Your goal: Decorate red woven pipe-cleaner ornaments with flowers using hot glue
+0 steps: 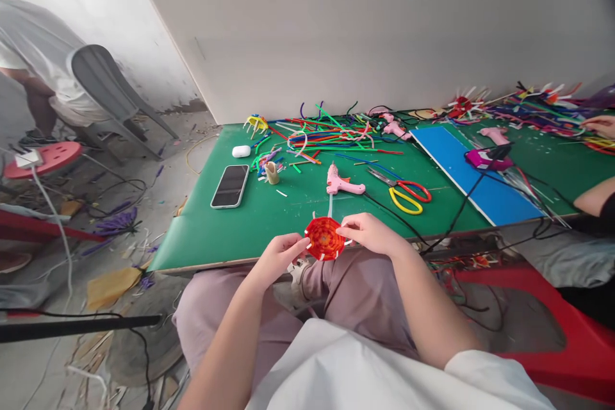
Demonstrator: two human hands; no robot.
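Between my hands, at the table's front edge, is a small red-orange woven pipe-cleaner disc [325, 239] with white stem ends sticking out round its rim. My left hand [282, 253] pinches its left edge. At the upper right edge, my right hand [369, 232] grips it with thumb and fingers closed. Just beyond stands a pink glue gun [342, 180] with a clear glue stick at its back. Scissors [402, 192] with one yellow and one red handle lie open to the right of it.
On the green table [192, 237] lie a phone [230, 186], a white earbud case [241, 151] and a pile of coloured pipe cleaners [331, 134]. A blue board [473, 173] lies rightward, near another person's arm [596, 197]. Black cords cross the front edge. A low partition [360, 45] backs the table.
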